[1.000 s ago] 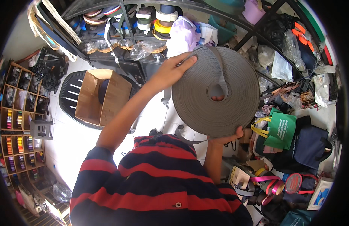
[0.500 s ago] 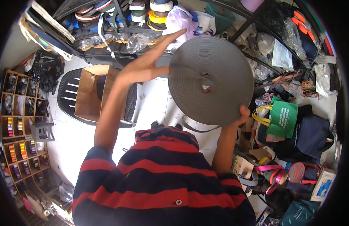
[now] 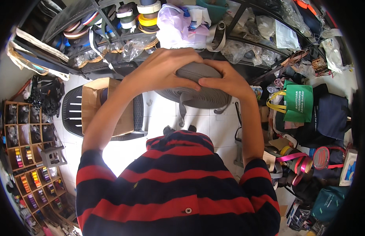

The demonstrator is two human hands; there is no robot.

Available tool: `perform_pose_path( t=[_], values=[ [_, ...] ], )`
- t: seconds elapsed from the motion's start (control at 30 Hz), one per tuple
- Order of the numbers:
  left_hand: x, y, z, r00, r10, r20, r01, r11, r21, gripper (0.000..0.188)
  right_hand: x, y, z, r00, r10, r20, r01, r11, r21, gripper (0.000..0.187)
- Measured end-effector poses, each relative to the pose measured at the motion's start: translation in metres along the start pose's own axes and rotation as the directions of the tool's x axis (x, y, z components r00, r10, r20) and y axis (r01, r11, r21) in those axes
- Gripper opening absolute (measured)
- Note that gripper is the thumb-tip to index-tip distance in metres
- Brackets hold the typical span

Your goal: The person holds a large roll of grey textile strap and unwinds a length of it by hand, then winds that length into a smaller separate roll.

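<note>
"In front of the striped shirt [image 3: 170,177], what are those hands holding?"

"A big roll of gray strap [image 3: 210,96]. It's up in the air, tipped, and a loose end [image 3: 182,114] hangs down from it."

"How are the fingers?"

"The left hand [image 3: 161,67] is bent round the roll's far edge, with its thumb on the flat side. The right hand [image 3: 229,80] grips it too, and the two thumbs nearly meet."

"Any writing?"

"Yes! The green bag [image 3: 302,112] on the right has big pale letters. The teal bag [image 3: 328,204] lower down has marks too small to read."

"Is there room to move?"

"White floor [image 3: 159,110] shows under the roll and on both sides of it. The dark shelf [image 3: 121,70] runs along the far side, past the hands. On the left, the black chair [image 3: 72,108] holds a brown box [image 3: 123,114], and the left arm crosses in front of the box. The green bag is well apart from the right arm."
</note>
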State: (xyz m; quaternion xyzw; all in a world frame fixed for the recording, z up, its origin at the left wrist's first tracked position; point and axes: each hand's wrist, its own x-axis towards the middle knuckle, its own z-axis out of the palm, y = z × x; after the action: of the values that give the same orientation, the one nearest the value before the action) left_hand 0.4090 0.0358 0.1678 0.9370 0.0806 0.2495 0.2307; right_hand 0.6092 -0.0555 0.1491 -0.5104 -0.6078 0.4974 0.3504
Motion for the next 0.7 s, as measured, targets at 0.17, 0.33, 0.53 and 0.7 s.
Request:
perform_pose_path(
  t=[0.17,0.33,0.53,0.7],
  values=[
    [-0.006,0.001,-0.024,0.972,-0.084,-0.218,0.083,0.996,-0.017,0.046,-0.011,0.001,0.014,0.835,-0.307,-0.456,0.239,0.95,-0.202,0.039],
    [-0.009,-0.001,-0.043,0.852,-0.228,-0.472,0.118,0.961,-0.251,0.04,0.002,0.033,0.034,0.506,-0.33,-0.797,0.561,0.828,0.013,0.047],
    [-0.021,-0.014,-0.045,0.789,-0.324,-0.522,0.091,0.902,-0.422,0.039,0.01,0.022,0.042,0.458,-0.284,-0.842,0.589,0.807,0.049,0.046],
    [-0.03,-0.016,-0.047,0.8,-0.322,-0.506,0.061,0.883,-0.466,0.04,0.007,0.012,0.039,0.444,-0.348,-0.826,0.554,0.831,-0.052,0.04]
  ],
)
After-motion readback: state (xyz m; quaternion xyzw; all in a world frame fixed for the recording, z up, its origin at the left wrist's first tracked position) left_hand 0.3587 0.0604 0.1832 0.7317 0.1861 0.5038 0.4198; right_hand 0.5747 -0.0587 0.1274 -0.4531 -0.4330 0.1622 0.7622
